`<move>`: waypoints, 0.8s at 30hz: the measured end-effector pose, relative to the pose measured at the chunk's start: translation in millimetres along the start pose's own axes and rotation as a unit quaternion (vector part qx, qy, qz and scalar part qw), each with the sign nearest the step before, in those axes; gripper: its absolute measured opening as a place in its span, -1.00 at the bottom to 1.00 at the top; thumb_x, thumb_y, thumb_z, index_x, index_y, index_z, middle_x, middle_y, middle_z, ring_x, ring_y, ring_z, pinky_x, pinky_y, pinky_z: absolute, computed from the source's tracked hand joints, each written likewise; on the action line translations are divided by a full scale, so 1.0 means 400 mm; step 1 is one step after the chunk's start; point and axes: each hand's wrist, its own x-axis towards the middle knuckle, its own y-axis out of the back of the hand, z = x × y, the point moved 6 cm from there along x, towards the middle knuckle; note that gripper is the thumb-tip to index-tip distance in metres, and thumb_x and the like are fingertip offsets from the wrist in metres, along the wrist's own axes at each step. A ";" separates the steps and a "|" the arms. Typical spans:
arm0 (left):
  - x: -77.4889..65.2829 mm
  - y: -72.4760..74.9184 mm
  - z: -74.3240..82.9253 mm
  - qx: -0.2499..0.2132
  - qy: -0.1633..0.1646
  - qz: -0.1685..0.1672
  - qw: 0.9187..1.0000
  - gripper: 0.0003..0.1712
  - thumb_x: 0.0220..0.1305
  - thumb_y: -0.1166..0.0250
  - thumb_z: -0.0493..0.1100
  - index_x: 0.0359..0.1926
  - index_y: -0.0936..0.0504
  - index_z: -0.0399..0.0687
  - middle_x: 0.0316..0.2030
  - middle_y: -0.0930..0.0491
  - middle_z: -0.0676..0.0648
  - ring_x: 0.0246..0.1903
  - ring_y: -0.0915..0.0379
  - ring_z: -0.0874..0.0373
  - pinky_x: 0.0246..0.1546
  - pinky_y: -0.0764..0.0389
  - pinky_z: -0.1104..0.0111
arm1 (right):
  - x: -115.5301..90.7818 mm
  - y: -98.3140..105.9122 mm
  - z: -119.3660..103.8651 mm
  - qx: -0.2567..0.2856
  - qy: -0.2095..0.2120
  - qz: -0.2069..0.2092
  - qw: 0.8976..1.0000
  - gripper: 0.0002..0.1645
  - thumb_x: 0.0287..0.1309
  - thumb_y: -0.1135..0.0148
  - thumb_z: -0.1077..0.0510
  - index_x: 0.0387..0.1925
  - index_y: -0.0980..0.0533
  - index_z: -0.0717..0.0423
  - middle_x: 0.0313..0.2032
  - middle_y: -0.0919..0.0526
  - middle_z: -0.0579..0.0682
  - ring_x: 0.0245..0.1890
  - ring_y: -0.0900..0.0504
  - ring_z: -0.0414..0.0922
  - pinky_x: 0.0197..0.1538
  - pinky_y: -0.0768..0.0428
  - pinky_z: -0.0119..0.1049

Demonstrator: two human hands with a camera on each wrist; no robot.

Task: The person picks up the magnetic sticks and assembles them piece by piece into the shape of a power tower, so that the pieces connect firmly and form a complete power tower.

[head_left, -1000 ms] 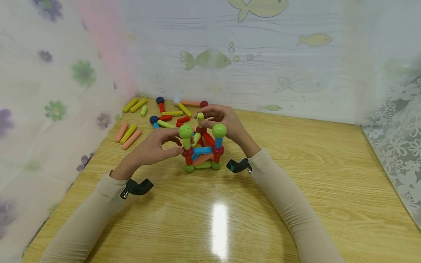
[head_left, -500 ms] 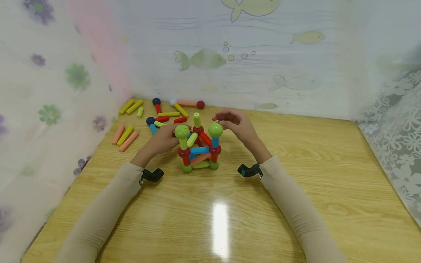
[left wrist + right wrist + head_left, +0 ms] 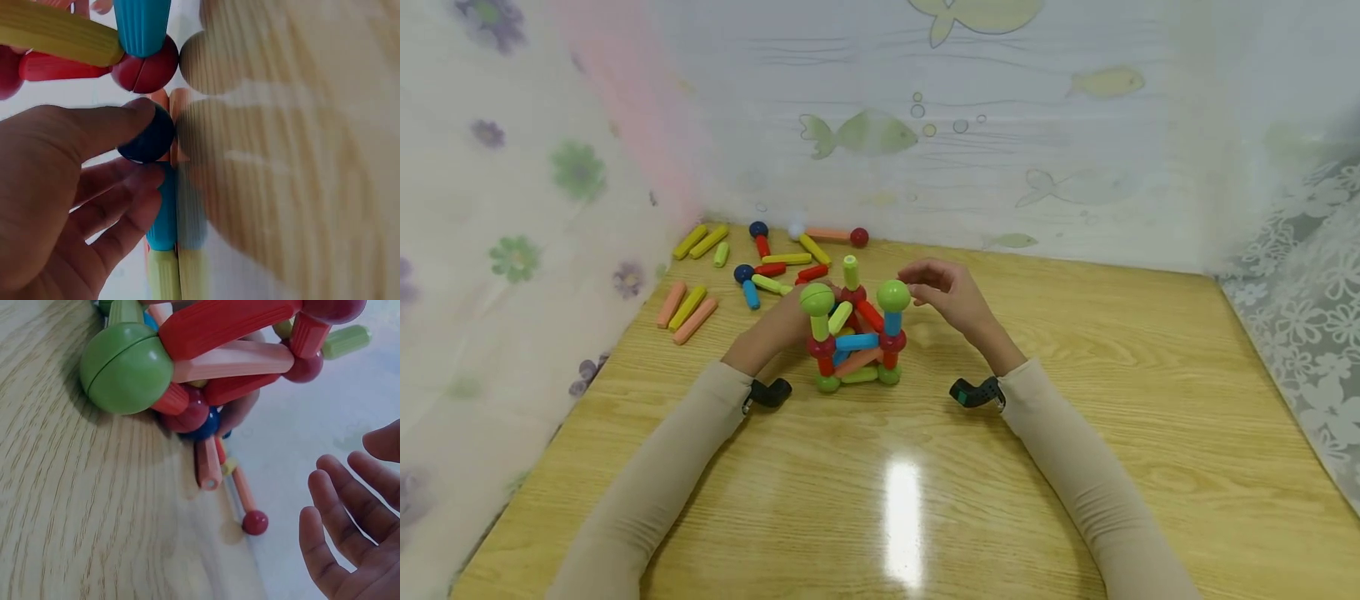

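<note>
A frame of magnetic rods and balls (image 3: 857,342) stands on the table, with green balls topping its two front posts and a bare light-green rod upright at the back. My left hand (image 3: 778,325) reaches behind its left side; in the left wrist view the thumb and fingers pinch a dark blue ball (image 3: 151,139), which touches a blue rod (image 3: 161,215). From the head camera that ball is hidden. My right hand (image 3: 955,298), fingers loosely bent and holding nothing, hovers beside the frame's right rear. In the right wrist view these fingers (image 3: 337,550) are apart from the frame.
Loose yellow, orange and green rods (image 3: 688,308) lie at the table's left back. Behind the frame are dark blue balls (image 3: 758,229) with rods attached, plus an orange rod ending in a red ball (image 3: 859,237). Patterned curtains (image 3: 880,133) border the table.
My left hand has moved from the front left post to behind the frame and now pinches the blue ball. My right hand has let go of the back upright rod and drawn right.
</note>
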 end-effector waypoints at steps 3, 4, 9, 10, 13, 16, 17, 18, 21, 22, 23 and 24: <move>-0.002 0.001 -0.015 -0.004 0.003 0.004 1.000 -0.70 0.42 -0.33 -0.35 0.14 -0.64 -0.28 0.00 -0.66 -0.18 0.01 -0.56 -0.10 0.17 -0.53 0.01 | -0.003 0.004 0.006 -0.001 -0.005 0.002 1.000 -0.65 0.43 -0.22 0.36 0.16 -0.56 0.45 0.08 -0.65 0.23 -0.09 -0.68 -0.09 -0.03 -0.66 0.04; -0.002 0.002 -0.022 -0.002 0.003 0.007 1.000 -0.67 0.40 -0.35 -0.34 0.15 -0.63 -0.28 0.00 -0.67 -0.17 0.00 -0.57 -0.09 0.15 -0.54 0.02 | -0.004 0.005 0.007 0.000 -0.007 0.003 1.000 -0.66 0.43 -0.22 0.35 0.15 -0.57 0.45 0.07 -0.66 0.22 -0.10 -0.68 -0.09 -0.04 -0.67 0.00; 0.000 0.032 -0.042 0.003 0.008 0.046 0.999 -0.64 0.36 -0.38 -0.38 0.15 -0.62 -0.28 0.01 -0.67 -0.22 -0.02 -0.58 -0.14 0.08 -0.57 -0.01 | -0.006 0.012 0.011 0.002 -0.008 0.007 1.000 -0.68 0.44 -0.24 0.31 0.12 -0.59 0.40 0.05 -0.67 0.18 -0.12 -0.69 -0.05 -0.07 -0.68 -0.10; -0.003 0.043 -0.039 -0.011 0.013 0.055 0.998 -0.62 0.35 -0.37 -0.40 0.17 -0.62 -0.28 0.04 -0.67 -0.24 -0.01 -0.58 -0.15 0.06 -0.58 -0.02 | -0.005 0.013 0.011 0.002 -0.007 0.007 1.000 -0.68 0.44 -0.24 0.31 0.12 -0.59 0.41 0.05 -0.67 0.19 -0.13 -0.70 -0.04 -0.07 -0.68 -0.11; -0.013 0.076 -0.031 -0.057 0.022 0.091 0.994 -0.57 0.36 -0.37 -0.39 0.23 -0.61 -0.25 0.08 -0.66 -0.24 0.03 -0.60 -0.16 0.03 -0.61 -0.02 | -0.004 0.015 0.011 0.003 -0.006 0.006 1.000 -0.67 0.44 -0.24 0.30 0.13 -0.58 0.42 0.06 -0.67 0.21 -0.13 -0.71 -0.04 -0.08 -0.68 -0.12; -0.024 0.110 -0.015 -0.120 0.016 0.138 0.983 -0.59 0.42 -0.39 -0.27 0.25 -0.63 -0.18 0.06 -0.68 -0.18 -0.02 -0.65 -0.08 -0.01 -0.66 0.10 | -0.002 0.016 0.013 0.006 -0.008 0.004 1.000 -0.67 0.44 -0.24 0.30 0.13 -0.58 0.43 0.07 -0.66 0.22 -0.14 -0.72 -0.04 -0.08 -0.68 -0.11; -0.026 0.121 -0.010 -0.139 0.009 0.154 0.978 -0.59 0.43 -0.39 -0.22 0.24 -0.63 -0.16 0.03 -0.69 -0.16 -0.05 -0.67 -0.06 -0.02 -0.67 0.14 | -0.002 0.016 0.014 0.007 -0.009 0.005 1.000 -0.67 0.44 -0.24 0.31 0.13 -0.58 0.42 0.07 -0.66 0.22 -0.14 -0.71 -0.04 -0.08 -0.68 -0.08; -0.029 0.131 -0.001 -0.162 0.001 0.167 0.973 -0.59 0.44 -0.39 -0.17 0.24 -0.64 -0.15 0.01 -0.69 -0.16 -0.07 -0.67 -0.07 -0.04 -0.67 0.19 | -0.002 0.016 0.014 0.008 -0.010 0.005 1.000 -0.67 0.44 -0.24 0.30 0.13 -0.58 0.42 0.07 -0.66 0.22 -0.14 -0.71 -0.04 -0.07 -0.68 -0.06; -0.036 0.156 0.028 -0.234 -0.020 0.194 0.953 -0.61 0.48 -0.35 -0.17 0.25 -0.65 -0.14 -0.04 -0.70 -0.17 -0.11 -0.67 -0.07 -0.09 -0.68 0.29 | -0.003 0.016 0.014 0.009 -0.010 0.005 1.000 -0.69 0.44 -0.24 0.31 0.12 -0.59 0.42 0.05 -0.67 0.20 -0.15 -0.71 -0.02 -0.05 -0.67 0.05; -0.038 0.163 0.037 -0.256 -0.028 0.200 0.945 -0.60 0.48 -0.35 -0.18 0.26 -0.65 -0.15 -0.04 -0.70 -0.18 -0.10 -0.67 -0.08 -0.07 -0.68 0.29 | -0.004 0.015 0.014 0.009 -0.010 0.005 1.000 -0.69 0.44 -0.24 0.31 0.11 -0.60 0.41 0.04 -0.67 0.20 -0.15 -0.71 -0.02 -0.05 -0.67 0.08; -0.039 0.169 0.047 -0.280 -0.036 0.204 0.937 -0.60 0.48 -0.34 -0.20 0.27 -0.65 -0.17 -0.04 -0.70 -0.20 -0.08 -0.66 -0.09 -0.06 -0.68 0.27 | -0.004 0.015 0.013 0.009 -0.010 0.005 1.000 -0.70 0.44 -0.24 0.31 0.11 -0.60 0.39 0.04 -0.68 0.19 -0.15 -0.70 -0.02 -0.05 -0.67 0.09; -0.039 0.173 0.056 -0.301 -0.042 0.208 0.930 -0.59 0.47 -0.34 -0.21 0.28 -0.65 -0.17 -0.03 -0.70 -0.21 -0.07 -0.65 -0.09 -0.04 -0.68 0.26 | -0.005 0.014 0.012 0.009 -0.010 0.005 1.000 -0.70 0.44 -0.25 0.31 0.11 -0.60 0.39 0.03 -0.68 0.18 -0.15 -0.70 -0.02 -0.04 -0.67 0.10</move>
